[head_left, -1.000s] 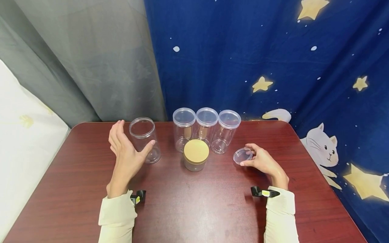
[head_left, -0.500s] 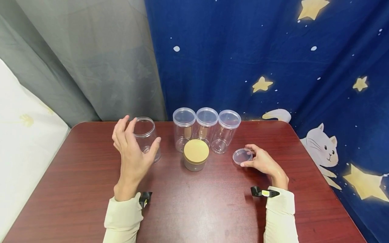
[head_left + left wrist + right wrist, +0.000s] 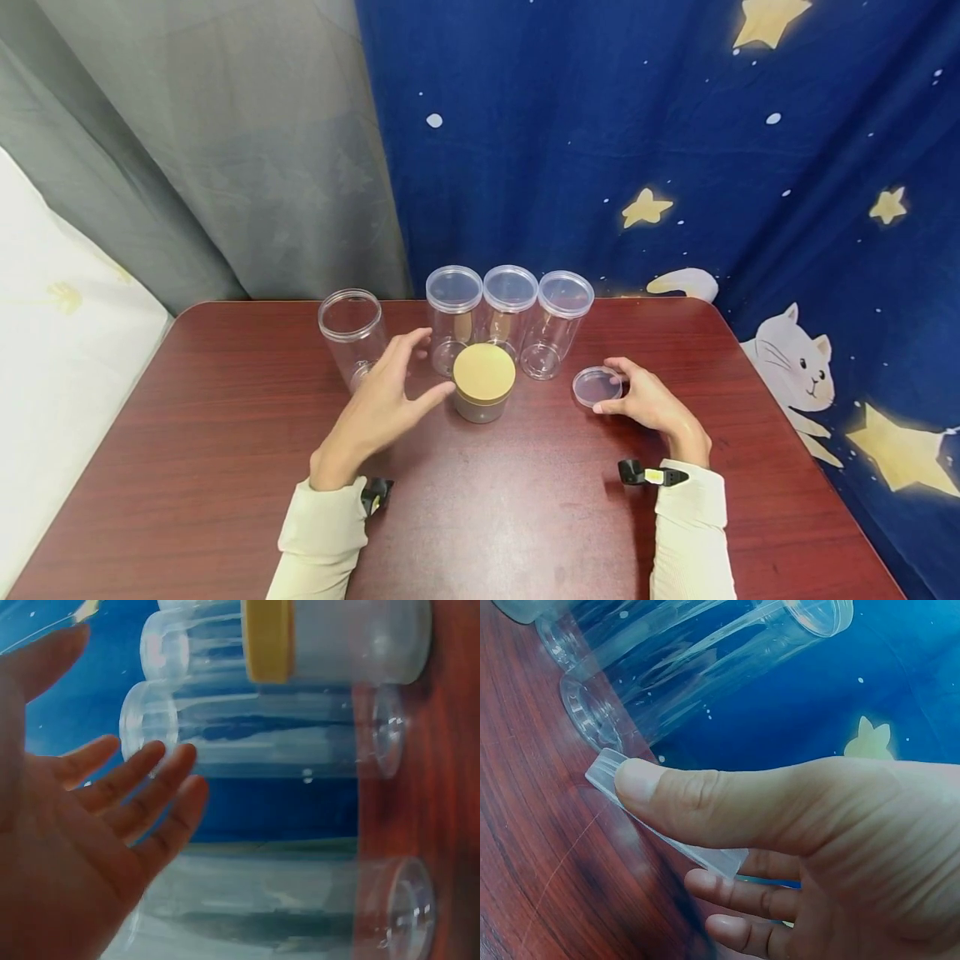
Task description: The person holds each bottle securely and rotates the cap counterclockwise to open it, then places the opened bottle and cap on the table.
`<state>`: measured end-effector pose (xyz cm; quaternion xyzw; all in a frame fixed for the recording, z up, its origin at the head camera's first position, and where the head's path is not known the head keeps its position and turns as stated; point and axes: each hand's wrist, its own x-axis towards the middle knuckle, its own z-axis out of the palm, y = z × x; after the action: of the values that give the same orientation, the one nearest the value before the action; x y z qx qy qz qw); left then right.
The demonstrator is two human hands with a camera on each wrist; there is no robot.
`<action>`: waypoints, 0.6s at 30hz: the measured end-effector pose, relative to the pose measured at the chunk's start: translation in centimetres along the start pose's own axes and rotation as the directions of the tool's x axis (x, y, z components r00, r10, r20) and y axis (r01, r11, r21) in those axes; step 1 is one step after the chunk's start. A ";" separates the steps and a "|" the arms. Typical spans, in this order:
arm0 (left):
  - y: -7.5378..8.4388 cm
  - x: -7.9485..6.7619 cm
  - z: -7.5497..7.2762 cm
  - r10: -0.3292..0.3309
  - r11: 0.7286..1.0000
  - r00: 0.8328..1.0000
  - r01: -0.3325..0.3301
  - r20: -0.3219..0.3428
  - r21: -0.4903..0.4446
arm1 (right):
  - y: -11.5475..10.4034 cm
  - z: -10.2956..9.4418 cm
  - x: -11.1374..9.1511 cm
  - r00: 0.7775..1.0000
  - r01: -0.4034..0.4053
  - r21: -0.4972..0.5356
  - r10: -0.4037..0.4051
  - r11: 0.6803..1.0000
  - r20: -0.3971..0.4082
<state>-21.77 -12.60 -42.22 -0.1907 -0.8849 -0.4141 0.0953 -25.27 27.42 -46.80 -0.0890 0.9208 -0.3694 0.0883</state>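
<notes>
So the backdrop here is a dark blue curtain [image 3: 525, 167] printed with yellow stars and a pale cat [image 3: 789, 362], next to a plain grey curtain [image 3: 277, 167], with a whitish cloth [image 3: 67, 350] down the left edge. In front of all that is a reddish-brown wooden table [image 3: 517, 508] with some shine on it.

Near the far edge, three tall clear jars [image 3: 511, 302] stand upright in a close row, all with clear lids on. Just in front of them sits a shorter gold-lidded jar [image 3: 483, 379], also upright. Off to the left there's a tall open-topped jar [image 3: 351, 350], partly behind the left hand [image 3: 381, 410].

That left hand holds nothing: thumb and fingers are spread well apart, palm toward the short jar. From above, the thumb tip looks right beside the gold lid, but the left wrist view shows a gap between them.

The right hand [image 3: 651, 406] has a loose clear lid [image 3: 597, 385] pinched at its rim, thumb on one side and fingers on the other. It's over to the right of the tall jars, near the closest one. Can't tell whether its underside touches the wood.

Both cream sleeves [image 3: 692, 508] are cuffed, each with a small black gadget [image 3: 377, 495] at the wrist.
</notes>
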 end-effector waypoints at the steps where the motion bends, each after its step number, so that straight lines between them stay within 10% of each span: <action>1: -0.1 0.0 0.3 -0.023 1.000 0.999 0.023 0.024 0.003 | 0.0 0.0 0.0 1.000 -0.004 0.003 0.004 1.000 0.000; 18: -1.1 0.5 4.2 -0.125 0.991 0.976 0.115 0.180 0.068 | 0.5 0.2 0.2 1.000 0.007 -0.051 -0.006 0.999 0.003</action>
<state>-22.71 -9.85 -45.55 -0.1716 -0.9114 -0.3741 -0.0067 -25.49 27.56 -47.33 -0.0947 0.9295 -0.3460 0.0861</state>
